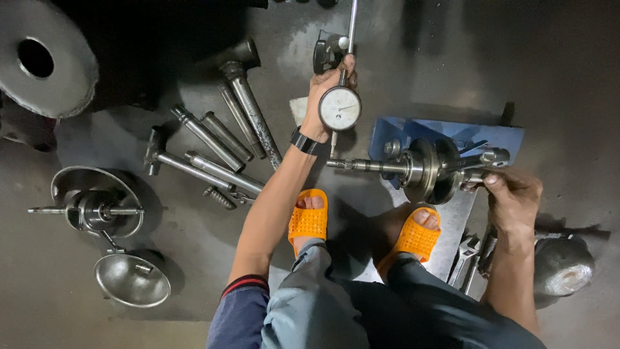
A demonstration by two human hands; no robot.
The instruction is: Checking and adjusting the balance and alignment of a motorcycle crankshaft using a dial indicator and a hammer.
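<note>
A: Crankshaft (426,169) lies at centre right on the blue stand (452,132), just beyond the orange sandals (309,220); right hand (513,200) pinches its end. Heavy, stiff steel, probably oily, so grasp the shaft ends.

B: And the dial gauge (340,108)?

A: Upper centre, left hand (326,97) closed around it. Fragile; hold the body.

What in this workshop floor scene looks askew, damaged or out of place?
Nothing looks damaged or spilled. The left hand holds a dial gauge over the crankshaft, which the right hand touches. Steel rods lie loose on the floor.
</note>
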